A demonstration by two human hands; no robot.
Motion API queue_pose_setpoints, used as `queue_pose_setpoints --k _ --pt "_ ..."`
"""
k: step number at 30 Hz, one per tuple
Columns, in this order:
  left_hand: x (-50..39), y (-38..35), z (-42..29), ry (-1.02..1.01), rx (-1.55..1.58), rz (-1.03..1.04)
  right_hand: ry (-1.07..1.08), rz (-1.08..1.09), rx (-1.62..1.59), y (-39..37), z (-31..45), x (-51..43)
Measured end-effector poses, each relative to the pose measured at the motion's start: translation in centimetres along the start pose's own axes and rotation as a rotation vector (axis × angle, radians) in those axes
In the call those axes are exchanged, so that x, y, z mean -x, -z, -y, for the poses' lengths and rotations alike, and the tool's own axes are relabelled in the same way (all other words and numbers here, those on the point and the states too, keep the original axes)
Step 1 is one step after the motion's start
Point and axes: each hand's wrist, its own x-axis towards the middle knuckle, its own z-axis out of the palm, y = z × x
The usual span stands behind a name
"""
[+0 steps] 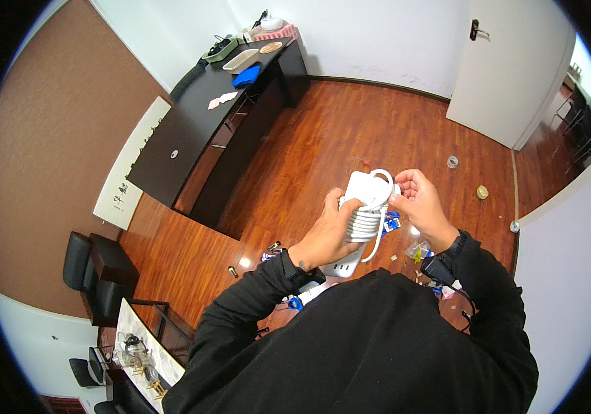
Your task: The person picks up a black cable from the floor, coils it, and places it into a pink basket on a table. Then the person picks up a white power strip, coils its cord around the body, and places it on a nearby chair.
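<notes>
A white power strip (342, 267) is held in front of my chest, with its white cord (362, 226) wound around it in several tight turns. My left hand (328, 227) grips the wound bundle from the left, thumb across the top of the coils. A loose loop of cord arches over the strip's far end. At that end, the fingertips of my right hand (425, 206) pinch a small white piece at the cord, mostly hidden by the fingers. One slack length of cord hangs along the right side of the coils.
Small blue items (392, 221), a clear plastic bag (415, 250) and several small cylinders (274, 246) lie on the wood floor (326, 134). Tape rolls (452, 162) are farther right. A dark desk (163, 163) stands left, a marble-topped table (131, 316) lower left, a white door (513, 67) upper right.
</notes>
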Motion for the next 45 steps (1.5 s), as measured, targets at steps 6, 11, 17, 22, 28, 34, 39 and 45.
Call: queue_pose_setpoints --k 6,11,17,22,28,34,39,45 --pt "0.1 -1.4 0.2 -0.026 -0.119 -0.048 -0.043 -0.011 -0.085 -1.3 0.2 -0.1" --pt "-0.4 -2.9 0.6 -0.03 -0.139 -0.13 0.006 -0.098 -0.347 -3.1 0.5 -0.8" --pt "-0.1 -3.0 1.8 0.043 -0.26 -0.024 -0.137 -0.132 -0.347 -3.3 -0.5 -0.3" --pt "-0.3 -3.9 3.1 0.009 -0.297 -0.001 -0.177 -0.074 -0.39 -3.7 -2.6 -1.3" --pt "-0.4 -3.6 4.2 -0.003 -0.268 -0.036 -0.249 0.079 -0.42 -2.4 -2.7 -2.3" --pt "-1.0 -2.9 4.5 -0.005 -0.347 -0.005 0.121 0.07 0.535 -2.6 -3.0 -2.3" --pt "-0.8 -2.2 4.8 -0.027 -0.299 0.02 0.219 -0.095 0.664 -1.6 -4.2 -3.3" --pt "-0.7 -0.9 4.2 -0.137 -0.041 0.074 -0.221 -0.092 -0.117 1.4 -3.5 -6.5"
